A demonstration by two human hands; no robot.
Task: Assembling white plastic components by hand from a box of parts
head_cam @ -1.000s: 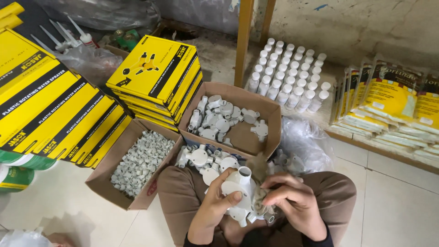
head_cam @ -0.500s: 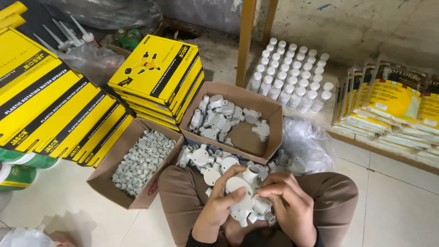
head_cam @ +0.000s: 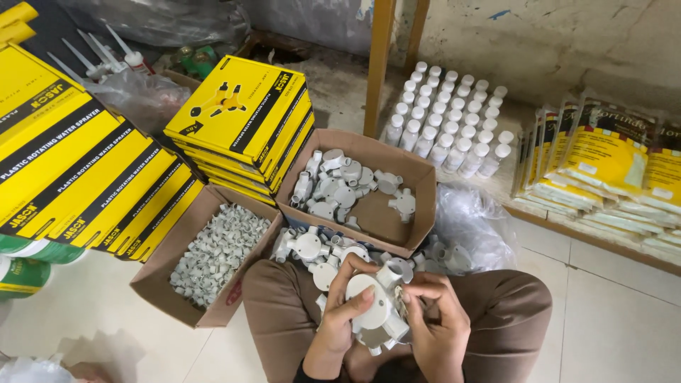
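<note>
**Both hands on a grey fitting over the lap**

The person sits on the floor with both hands close together, clamped on a grey plastic conduit fitting (head_cam: 377,306) held above the lap. The left hand (head_cam: 339,328) wraps its round body from one side; the right hand (head_cam: 434,328) grips the other side, fingers by an outlet stub. More loose fittings (head_cam: 312,250) lie heaped on the knees, just in front of the hands.

Beyond the knees stands an open carton (head_cam: 415,181) with more fittings, and beside it a second carton (head_cam: 164,285) full of small grey clips. Yellow boxes (head_cam: 237,117) are stacked behind.

The likely risk is a spill: the heap rests on sloping knees, so a shift of the legs could send pieces sliding to the floor. A slipping grip could also drop the held fitting into the heap.
</note>
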